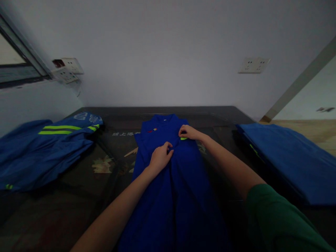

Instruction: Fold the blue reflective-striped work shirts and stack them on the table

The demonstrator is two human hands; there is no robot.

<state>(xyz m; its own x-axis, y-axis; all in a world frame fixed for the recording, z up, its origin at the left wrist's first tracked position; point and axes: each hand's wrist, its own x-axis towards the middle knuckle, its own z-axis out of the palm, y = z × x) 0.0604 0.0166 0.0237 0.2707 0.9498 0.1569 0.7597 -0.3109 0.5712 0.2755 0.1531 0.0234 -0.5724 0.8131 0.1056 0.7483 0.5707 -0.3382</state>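
Observation:
A blue coverall lies lengthwise on the dark table, collar at the far end and its legs running toward me. A small red and yellow emblem marks one side of its chest. On the middle of its front rests my left hand, with thumb and forefinger a little apart. My right hand is at the chest's right side, fingers closed together on the fabric beside a yellow-green strip. The fingertips' hold there is partly hidden.
To the left lies a crumpled blue garment with yellow-green stripes. A flat stack of folded blue clothing is at the right. Behind the dark table rises a wall with power sockets.

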